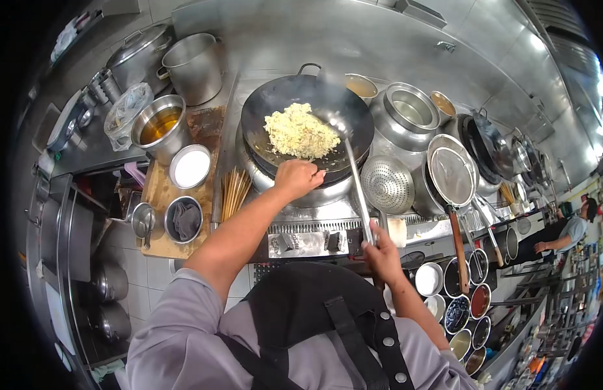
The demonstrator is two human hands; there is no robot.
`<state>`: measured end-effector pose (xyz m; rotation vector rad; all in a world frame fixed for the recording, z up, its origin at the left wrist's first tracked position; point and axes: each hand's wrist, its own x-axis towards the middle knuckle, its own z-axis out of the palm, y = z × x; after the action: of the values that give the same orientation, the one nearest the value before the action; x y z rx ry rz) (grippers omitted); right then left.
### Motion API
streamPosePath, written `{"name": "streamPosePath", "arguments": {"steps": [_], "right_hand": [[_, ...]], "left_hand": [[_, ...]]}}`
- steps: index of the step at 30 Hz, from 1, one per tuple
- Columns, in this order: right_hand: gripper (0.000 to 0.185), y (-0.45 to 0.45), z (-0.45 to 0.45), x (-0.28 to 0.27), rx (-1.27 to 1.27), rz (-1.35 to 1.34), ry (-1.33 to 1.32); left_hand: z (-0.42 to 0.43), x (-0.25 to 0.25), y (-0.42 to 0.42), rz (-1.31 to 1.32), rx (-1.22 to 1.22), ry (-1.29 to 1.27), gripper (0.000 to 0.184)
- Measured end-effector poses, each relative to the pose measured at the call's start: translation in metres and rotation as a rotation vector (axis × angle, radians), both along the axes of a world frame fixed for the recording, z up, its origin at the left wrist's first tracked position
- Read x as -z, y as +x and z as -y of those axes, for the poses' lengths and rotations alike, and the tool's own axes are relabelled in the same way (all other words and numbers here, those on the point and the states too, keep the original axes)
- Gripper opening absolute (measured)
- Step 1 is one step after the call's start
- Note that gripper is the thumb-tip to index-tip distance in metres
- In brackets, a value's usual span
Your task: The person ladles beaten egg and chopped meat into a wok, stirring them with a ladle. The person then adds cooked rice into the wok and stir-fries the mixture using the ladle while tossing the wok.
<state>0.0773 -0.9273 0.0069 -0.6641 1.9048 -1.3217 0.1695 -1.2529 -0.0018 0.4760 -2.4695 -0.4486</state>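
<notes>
A large black wok (257, 104) sits on the burner, tilted toward me, with yellowish fried rice (301, 130) heaped in it. My left hand (300, 179) is closed at the wok's near rim, its fingers curled over the edge. What exactly lies under those fingers is partly hidden. My right hand (384, 252) is wrapped round the long metal handle of a ladle (358, 182), whose far end reaches into the wok beside the rice. The ladle's head is blurred. A perforated strainer (388, 184) lies just right of the handle.
Bamboo sticks (235, 193) stand left of the burner. A wooden board (160, 224) carries a bowl of white powder (190, 166) and a pot of amber liquid (160, 125). Mesh strainers (452, 174) and seasoning tubs (429, 278) are on the right. Another person (568, 235) stands far right.
</notes>
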Motion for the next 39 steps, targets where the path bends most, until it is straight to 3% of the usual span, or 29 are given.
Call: {"name": "streamPosePath", "arguments": {"steps": [2, 6, 8, 10, 16, 19, 20, 22, 24, 26, 27, 28, 30, 31, 34, 35, 38, 39], "right_hand": [[0.065, -0.009, 0.029, -0.038, 0.09, 0.027, 0.046], [0.062, -0.026, 0.091, -0.035, 0.14, -0.029, -0.043], [0.056, -0.012, 0.127, -0.02, 0.163, 0.199, -0.081], [0.051, 0.0, 0.14, -0.046, -0.029, 0.394, -0.106], [0.051, 0.015, 0.134, -0.099, -0.151, 0.213, -0.18], [0.046, 0.007, 0.11, -0.124, -0.16, 0.474, -0.271], [0.046, 0.0, 0.113, -0.115, -0.164, 0.478, -0.273], [0.045, -0.023, 0.13, -0.073, -0.139, 0.794, -0.131], [0.045, -0.03, 0.152, -0.059, -0.144, 0.761, -0.112], [0.044, -0.023, 0.164, -0.061, -0.2, 0.078, 0.002], [0.045, -0.018, 0.156, -0.061, -0.171, 0.039, -0.067], [0.045, -0.02, 0.14, -0.066, -0.17, 0.04, -0.067], [0.046, -0.036, 0.113, -0.083, -0.196, 0.659, -0.231], [0.047, -0.038, 0.113, -0.082, -0.19, 0.793, -0.227], [0.038, -0.047, 0.147, -0.055, -0.133, 0.688, -0.109], [0.038, -0.044, 0.155, -0.06, -0.162, 0.399, -0.045], [0.041, -0.042, 0.109, -0.08, -0.14, 0.156, -0.103], [0.043, -0.049, 0.075, -0.095, -0.112, 0.414, -0.169]], "left_hand": [[0.0, 0.006, 0.0, -0.061, -0.007, -0.013, 0.043], [-0.003, 0.004, 0.002, -0.069, -0.034, -0.015, 0.042], [0.0, 0.005, 0.001, -0.069, -0.016, -0.009, 0.041], [0.001, 0.005, 0.002, -0.074, -0.019, -0.011, 0.041], [-0.002, 0.002, 0.004, -0.004, -0.03, -0.015, 0.04], [-0.002, 0.003, 0.004, -0.047, -0.015, -0.014, 0.04], [-0.002, 0.003, 0.004, -0.04, -0.023, -0.016, 0.039], [-0.005, 0.003, 0.004, -0.027, -0.031, -0.016, 0.038], [-0.004, 0.0, 0.003, -0.026, -0.029, -0.02, 0.037], [-0.005, -0.001, 0.004, -0.028, -0.036, -0.018, 0.038], [-0.005, -0.001, 0.004, -0.028, -0.034, -0.016, 0.038], [-0.004, 0.0, 0.004, -0.027, -0.033, -0.016, 0.038], [-0.004, 0.002, 0.002, -0.048, -0.052, -0.051, 0.038], [-0.004, 0.004, 0.002, -0.046, -0.054, -0.046, 0.038], [-0.005, 0.005, 0.001, -0.038, -0.05, -0.06, 0.038], [-0.005, 0.002, 0.001, -0.017, -0.046, -0.046, 0.038], [-0.005, 0.003, 0.004, 0.003, -0.043, -0.024, 0.038], [-0.003, 0.003, 0.002, -0.016, -0.045, -0.023, 0.038]]}}
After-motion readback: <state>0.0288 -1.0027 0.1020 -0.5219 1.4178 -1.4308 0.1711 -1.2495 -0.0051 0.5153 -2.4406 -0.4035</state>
